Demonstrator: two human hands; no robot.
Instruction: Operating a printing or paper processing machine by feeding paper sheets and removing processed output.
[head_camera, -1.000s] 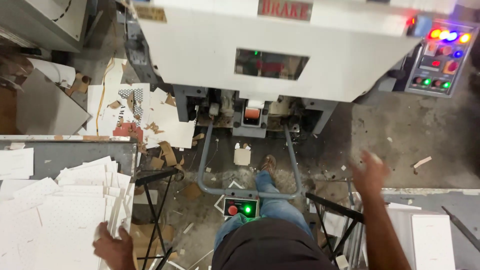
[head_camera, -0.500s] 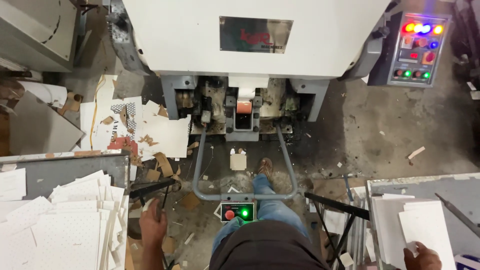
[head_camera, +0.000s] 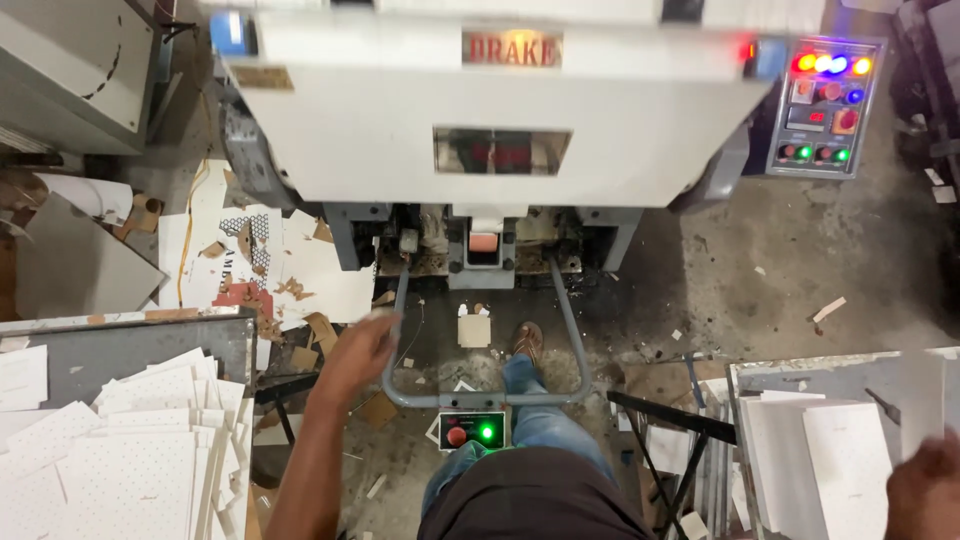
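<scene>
My left hand (head_camera: 358, 352) is raised over the floor, just left of the grey tubular foot guard (head_camera: 485, 398) below the white machine (head_camera: 500, 110). Its fingers are curled on a small pale piece (head_camera: 387, 320), which is blurred. Behind that hand, a pile of white dotted cards (head_camera: 130, 440) lies on the grey left table (head_camera: 130, 340). At the bottom right corner, my right hand (head_camera: 925, 492) grips a blurred white sheet (head_camera: 921, 400) lifted above a stack of white sheets (head_camera: 820, 460). The machine's orange slot (head_camera: 483, 243) sits low at its centre.
A control panel (head_camera: 825, 105) with coloured lit buttons hangs at the machine's right. A small box with a red button and green light (head_camera: 472, 432) sits by my knees. My sandalled foot (head_camera: 527, 342) rests inside the guard. Paper scraps (head_camera: 270, 270) litter the floor on the left.
My left hand has left the edge of the card pile and risen towards the machine. My right hand has lifted a white sheet off the right stack. The view tilted slightly.
</scene>
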